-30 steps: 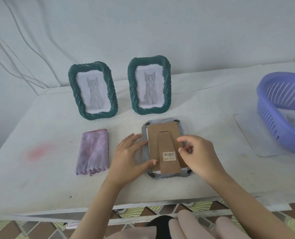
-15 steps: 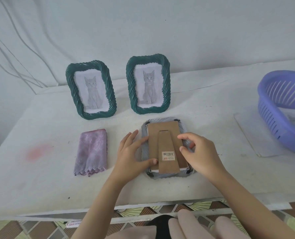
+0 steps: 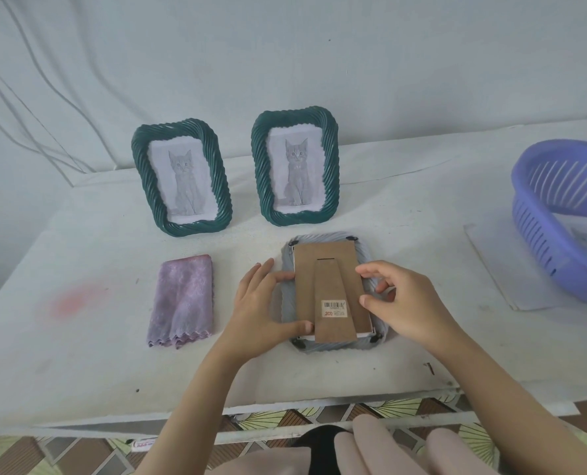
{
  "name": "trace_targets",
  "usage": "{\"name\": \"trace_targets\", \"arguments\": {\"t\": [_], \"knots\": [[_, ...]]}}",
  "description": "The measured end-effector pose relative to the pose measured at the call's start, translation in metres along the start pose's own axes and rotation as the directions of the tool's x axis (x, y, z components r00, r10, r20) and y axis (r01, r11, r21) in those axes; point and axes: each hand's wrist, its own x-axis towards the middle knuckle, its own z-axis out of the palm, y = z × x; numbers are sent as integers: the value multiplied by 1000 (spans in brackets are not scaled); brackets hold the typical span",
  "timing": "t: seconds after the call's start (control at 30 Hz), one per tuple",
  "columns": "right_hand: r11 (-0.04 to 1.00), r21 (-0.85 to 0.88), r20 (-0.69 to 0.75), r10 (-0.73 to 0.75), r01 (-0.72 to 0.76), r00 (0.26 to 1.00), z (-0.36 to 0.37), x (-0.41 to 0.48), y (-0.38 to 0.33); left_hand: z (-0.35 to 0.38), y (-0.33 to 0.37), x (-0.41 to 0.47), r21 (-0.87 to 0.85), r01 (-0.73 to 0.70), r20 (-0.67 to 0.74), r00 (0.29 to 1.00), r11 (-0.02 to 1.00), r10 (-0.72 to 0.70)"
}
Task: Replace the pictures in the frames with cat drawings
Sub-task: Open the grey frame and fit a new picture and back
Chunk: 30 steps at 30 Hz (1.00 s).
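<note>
1. Lying face down at lower centre is one pale frame, cardboard backing up.
2. Left hand presses the backing's left edge, fingers straight; right hand pinches the right edge.
3. Two green frames with cat drawings stand above.

One wide-angle camera, worn on the head, supplies the only view. It sits above the near edge of the desk and faces forward and down toward the wall behind it. Range is short: the left hand and right hand meet at the face-down frame at image centre, with the forearms entering from the bottom edge. The basket is cut by the right border. The floor shows below the desk edge.
</note>
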Motion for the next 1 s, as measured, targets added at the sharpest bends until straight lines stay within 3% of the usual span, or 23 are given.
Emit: {"name": "trace_targets", "arguments": {"t": [0.2, 0.37, 0.53, 0.73, 0.83, 1.0], "knots": [[999, 34, -27, -18, 19, 999, 1, 0, -1, -2, 1, -1, 14, -5, 33, 999, 1000, 4], [998, 60, -20, -13, 14, 1000, 2, -1, 2, 1, 2, 0, -29, -3, -40, 999, 1000, 2], [999, 2, -44, -48, 48, 998, 5, 2, 3, 4, 4, 4, 23, 5, -123, 992, 1000, -2], [989, -70, -71, -136, 131, 988, 9, 12, 7, -2, 8, 9, 51, 7, -47, 999, 999, -5], [985, -91, -135, -161, 149, 978, 12, 22, 7, 1, 12, 17, 19, -1, -129, 992, 1000, 3], [970, -175, -117, -189, 167, 975, 13, 39, 10, 5, 14, 30, 186, 20, -194, 981, 982, 17]]}}
